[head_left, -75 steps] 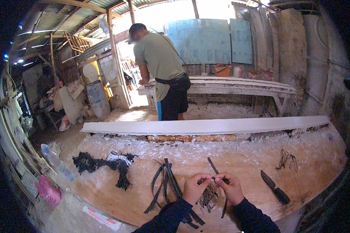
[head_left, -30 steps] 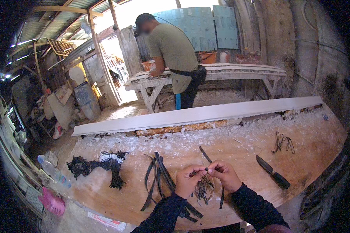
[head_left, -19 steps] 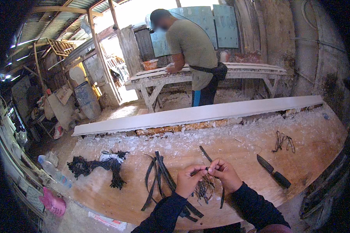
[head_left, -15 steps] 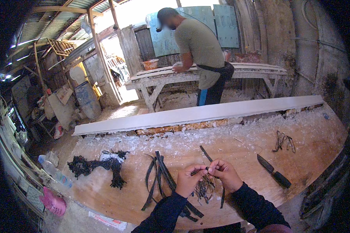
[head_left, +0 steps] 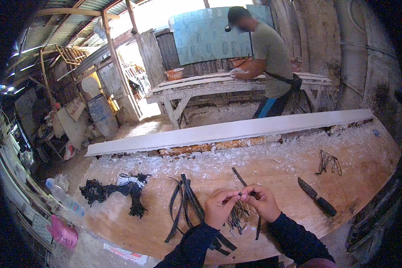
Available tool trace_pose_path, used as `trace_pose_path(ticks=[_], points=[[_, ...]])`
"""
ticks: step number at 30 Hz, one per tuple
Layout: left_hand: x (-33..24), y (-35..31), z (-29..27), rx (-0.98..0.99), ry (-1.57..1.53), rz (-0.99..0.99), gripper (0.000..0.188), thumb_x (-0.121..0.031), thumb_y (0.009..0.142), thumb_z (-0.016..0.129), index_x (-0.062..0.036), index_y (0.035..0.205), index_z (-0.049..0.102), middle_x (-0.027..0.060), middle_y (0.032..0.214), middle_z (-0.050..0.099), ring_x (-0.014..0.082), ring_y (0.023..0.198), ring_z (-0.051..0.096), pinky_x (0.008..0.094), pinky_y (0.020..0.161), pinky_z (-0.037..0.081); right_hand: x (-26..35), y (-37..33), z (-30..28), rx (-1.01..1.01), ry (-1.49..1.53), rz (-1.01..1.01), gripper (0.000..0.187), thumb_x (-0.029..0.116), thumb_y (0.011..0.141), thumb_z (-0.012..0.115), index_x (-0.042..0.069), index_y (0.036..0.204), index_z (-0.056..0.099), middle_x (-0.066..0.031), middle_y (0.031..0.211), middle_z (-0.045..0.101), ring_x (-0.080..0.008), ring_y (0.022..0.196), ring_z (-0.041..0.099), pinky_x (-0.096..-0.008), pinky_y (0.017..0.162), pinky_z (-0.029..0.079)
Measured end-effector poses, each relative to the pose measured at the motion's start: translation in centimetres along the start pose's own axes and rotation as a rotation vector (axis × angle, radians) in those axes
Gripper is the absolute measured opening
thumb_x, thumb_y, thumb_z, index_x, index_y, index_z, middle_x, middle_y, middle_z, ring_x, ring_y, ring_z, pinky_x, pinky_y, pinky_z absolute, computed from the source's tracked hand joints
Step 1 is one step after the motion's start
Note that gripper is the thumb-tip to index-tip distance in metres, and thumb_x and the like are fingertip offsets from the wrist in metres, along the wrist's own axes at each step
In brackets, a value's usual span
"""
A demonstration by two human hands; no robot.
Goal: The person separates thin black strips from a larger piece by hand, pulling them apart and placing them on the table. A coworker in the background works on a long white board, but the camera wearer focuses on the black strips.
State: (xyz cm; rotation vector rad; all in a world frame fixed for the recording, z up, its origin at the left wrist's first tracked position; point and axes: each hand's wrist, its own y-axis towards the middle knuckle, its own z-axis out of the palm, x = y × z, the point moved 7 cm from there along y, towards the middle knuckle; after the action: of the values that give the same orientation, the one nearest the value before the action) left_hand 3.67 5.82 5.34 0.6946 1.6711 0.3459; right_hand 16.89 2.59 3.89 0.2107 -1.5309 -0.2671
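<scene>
My left hand [head_left: 219, 209] and my right hand [head_left: 263, 203] meet fingertip to fingertip over the board. Between them they pinch a small black piece [head_left: 240, 194], too small to tell its kind. Under my fingers hangs or lies a loose bunch of thin cords [head_left: 238, 219]; which of the two I cannot tell. A flat black strip [head_left: 239, 176] runs beyond my hands, and a black length shows again below my right palm. Beside my left hand lie several black strips [head_left: 187, 201], partly under my left forearm.
Bundles of black cord [head_left: 134, 194], one with white cord, lie on the wooden board [head_left: 272, 241] to the left. A knife [head_left: 316, 196] and looped cord [head_left: 328, 161] are on the right. A long white moulding [head_left: 232, 131] borders the far edge. Beyond, a person [head_left: 274, 58] stands at a bench [head_left: 210, 87].
The person at the far bench has moved to the right and stands more upright. My hands keep their pinch with only slight finger movement.
</scene>
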Motion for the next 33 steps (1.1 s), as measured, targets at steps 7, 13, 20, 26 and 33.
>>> trace_pose_path(ticks=[7, 13, 20, 26, 33], points=[[2.5, -0.4, 1.1, 0.123, -0.301, -0.294, 0.014, -0.009, 0.080, 0.060, 0.0001, 0.091, 0.063, 0.0046, 0.082, 0.062, 0.0083, 0.068, 0.056, 0.0209, 0.057, 0.047, -0.8, -0.1, 0.0, -0.027, 0.155, 0.092, 0.010, 0.014, 0.082, 0.058, 0.005, 0.086, 0.057, -0.0001, 0.084, 0.058, -0.0088, 0.080, 0.051, -0.0231, 0.074, 0.040], [2.2, -0.5, 1.2, 0.137, -0.312, -0.323, 0.015, -0.009, 0.081, 0.059, -0.0011, 0.093, 0.063, 0.0030, 0.082, 0.061, 0.0075, 0.070, 0.056, 0.0192, 0.057, 0.047, -1.3, 0.0, -0.2, -0.032, 0.142, 0.085, 0.009, 0.013, 0.082, 0.057, 0.005, 0.085, 0.056, -0.0001, 0.083, 0.057, -0.0088, 0.080, 0.050, -0.0234, 0.075, 0.040], [1.7, -0.4, 0.9, 0.105, -0.163, -0.200, 0.016, -0.004, 0.078, 0.060, -0.0004, 0.093, 0.062, 0.0040, 0.083, 0.062, 0.0085, 0.073, 0.057, 0.0198, 0.061, 0.046, -1.7, -0.1, -0.2, -0.054, 0.109, 0.071, 0.010, 0.013, 0.083, 0.057, 0.004, 0.086, 0.056, -0.0005, 0.083, 0.057, -0.0088, 0.081, 0.050, -0.0229, 0.074, 0.040], [2.5, -0.7, 1.4, 0.084, -0.365, -0.321, 0.013, -0.006, 0.079, 0.060, -0.0006, 0.091, 0.062, 0.0055, 0.084, 0.061, 0.0094, 0.073, 0.057, 0.0205, 0.059, 0.048, -1.1, -0.1, -0.1, -0.041, 0.120, 0.055, 0.011, 0.014, 0.083, 0.057, 0.004, 0.088, 0.055, -0.0003, 0.084, 0.056, -0.0086, 0.080, 0.050, -0.0233, 0.074, 0.041], [2.9, -0.5, 1.6, 0.093, -0.510, -0.359, 0.006, -0.005, 0.080, 0.058, 0.0005, 0.083, 0.057, 0.0059, 0.085, 0.056, 0.0113, 0.069, 0.056, 0.0219, 0.056, 0.049, -1.2, -0.2, 0.6, 0.055, 0.362, 0.159, 0.011, 0.015, 0.083, 0.057, 0.005, 0.086, 0.055, 0.0012, 0.079, 0.054, -0.0068, 0.073, 0.048, -0.0212, 0.068, 0.039]])
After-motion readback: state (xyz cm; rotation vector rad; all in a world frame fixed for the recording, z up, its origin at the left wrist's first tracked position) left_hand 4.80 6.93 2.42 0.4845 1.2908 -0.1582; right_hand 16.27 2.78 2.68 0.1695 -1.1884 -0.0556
